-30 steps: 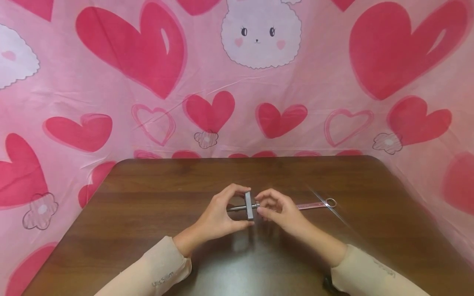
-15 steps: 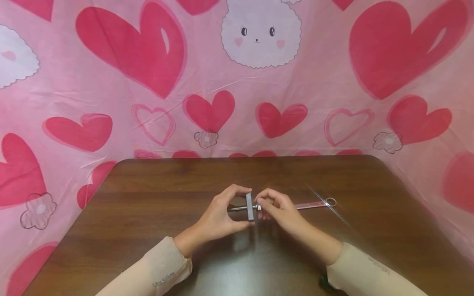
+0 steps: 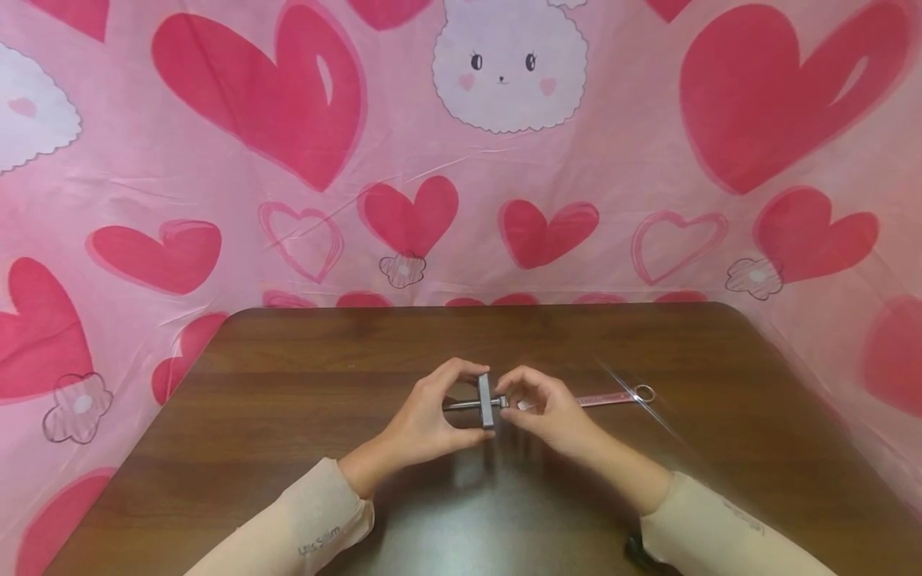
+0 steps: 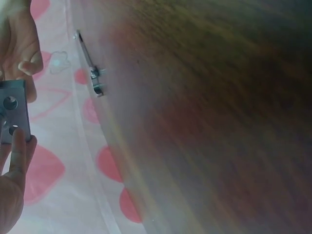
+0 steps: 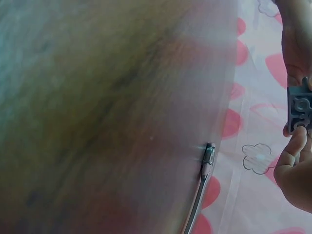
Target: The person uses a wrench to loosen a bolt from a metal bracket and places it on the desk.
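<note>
My left hand (image 3: 425, 416) holds a small grey metal plate (image 3: 486, 402) on edge between thumb and fingertips, above the table. In the left wrist view the plate (image 4: 17, 107) shows round holes. A shiny bolt (image 3: 461, 406) passes through it, its shank pointing left toward the palm. On the plate's right side a small metal nut (image 3: 503, 402) sits around the bolt, and the thumb and fingers of my right hand (image 3: 551, 406) pinch it. The other fingers of that hand are bent. The right wrist view catches the plate (image 5: 300, 107) only at its edge.
A slim shiny wrench (image 3: 608, 399) with a ring end lies on the brown wooden table (image 3: 324, 344), partly behind the right hand. A dark object (image 3: 637, 552) shows beside the right sleeve. A pink heart-patterned cloth (image 3: 612, 160) hangs behind.
The right thumb and fingers have shifted around the nut, the thumb moving up and then back down. The left hand, plate and wrench stay almost in place.
</note>
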Motion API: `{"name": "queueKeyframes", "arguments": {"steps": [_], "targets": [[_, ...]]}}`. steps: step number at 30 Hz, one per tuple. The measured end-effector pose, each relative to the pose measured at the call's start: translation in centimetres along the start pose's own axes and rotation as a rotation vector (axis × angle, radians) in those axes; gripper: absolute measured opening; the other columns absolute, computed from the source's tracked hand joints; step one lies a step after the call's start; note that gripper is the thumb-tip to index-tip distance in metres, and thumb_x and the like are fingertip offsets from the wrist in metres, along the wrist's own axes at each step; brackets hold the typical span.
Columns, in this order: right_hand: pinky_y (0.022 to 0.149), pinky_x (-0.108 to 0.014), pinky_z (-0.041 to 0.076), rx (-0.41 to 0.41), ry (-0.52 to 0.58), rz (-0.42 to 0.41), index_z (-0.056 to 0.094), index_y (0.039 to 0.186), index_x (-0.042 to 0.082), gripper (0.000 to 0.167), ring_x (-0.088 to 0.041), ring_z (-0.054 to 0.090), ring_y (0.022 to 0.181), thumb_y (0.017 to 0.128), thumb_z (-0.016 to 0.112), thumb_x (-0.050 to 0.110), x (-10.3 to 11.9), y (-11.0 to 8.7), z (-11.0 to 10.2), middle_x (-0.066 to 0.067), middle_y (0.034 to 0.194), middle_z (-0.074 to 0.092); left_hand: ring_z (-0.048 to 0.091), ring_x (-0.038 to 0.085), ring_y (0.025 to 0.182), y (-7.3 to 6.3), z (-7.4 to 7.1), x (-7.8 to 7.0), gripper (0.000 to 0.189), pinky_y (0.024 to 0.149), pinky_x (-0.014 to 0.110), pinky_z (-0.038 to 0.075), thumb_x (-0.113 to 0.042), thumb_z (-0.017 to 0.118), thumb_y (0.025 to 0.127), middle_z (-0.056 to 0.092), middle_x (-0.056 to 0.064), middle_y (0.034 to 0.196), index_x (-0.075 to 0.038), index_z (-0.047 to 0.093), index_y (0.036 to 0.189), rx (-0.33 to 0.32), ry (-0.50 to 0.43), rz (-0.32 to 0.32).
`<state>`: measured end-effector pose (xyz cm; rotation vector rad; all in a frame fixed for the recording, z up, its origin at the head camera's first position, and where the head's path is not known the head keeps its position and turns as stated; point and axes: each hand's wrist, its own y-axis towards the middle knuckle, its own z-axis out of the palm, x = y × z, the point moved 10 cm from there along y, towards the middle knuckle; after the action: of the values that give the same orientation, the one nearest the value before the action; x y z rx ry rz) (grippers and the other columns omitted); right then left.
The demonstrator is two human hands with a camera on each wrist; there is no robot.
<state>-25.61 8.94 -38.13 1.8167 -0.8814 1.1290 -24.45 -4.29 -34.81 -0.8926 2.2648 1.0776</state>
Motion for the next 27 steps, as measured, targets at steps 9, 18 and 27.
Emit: {"name": "queueKeyframes", "arguments": {"steps": [9,18,27], "targets": [[0.069,-0.025,0.054,0.038,0.052,0.056,0.057,0.117,-0.005,0.027,-0.011,0.062,0.080,0.093,0.064,0.004,-0.68,-0.07,-0.05,-0.009,0.097,0.065,0.065,0.018,0.109,0.06,-0.08,-0.14,0.072,0.084,0.039,0.061,-0.015,0.092,0.065,0.066,0.006,0.120,-0.012,0.056,0.128,0.001,-0.028,0.002],[0.060,-0.028,0.053,0.010,0.105,0.111,0.059,0.110,-0.005,0.022,-0.012,0.059,0.067,0.102,0.054,0.015,-0.88,-0.01,0.21,-0.005,0.075,0.065,0.064,0.015,0.109,-0.05,0.20,-0.02,0.070,0.083,0.039,0.061,-0.016,0.092,0.067,0.066,0.004,0.120,-0.014,0.057,0.127,0.011,-0.035,-0.030],[0.068,-0.027,0.056,-0.021,0.103,0.097,0.058,0.112,-0.006,0.020,-0.012,0.062,0.076,0.097,0.060,0.008,-0.59,0.11,0.01,-0.007,0.087,0.067,0.064,0.015,0.110,0.06,0.13,-0.07,0.070,0.083,0.042,0.061,-0.016,0.092,0.066,0.065,0.004,0.122,-0.014,0.057,0.127,0.006,-0.041,-0.032]]}}
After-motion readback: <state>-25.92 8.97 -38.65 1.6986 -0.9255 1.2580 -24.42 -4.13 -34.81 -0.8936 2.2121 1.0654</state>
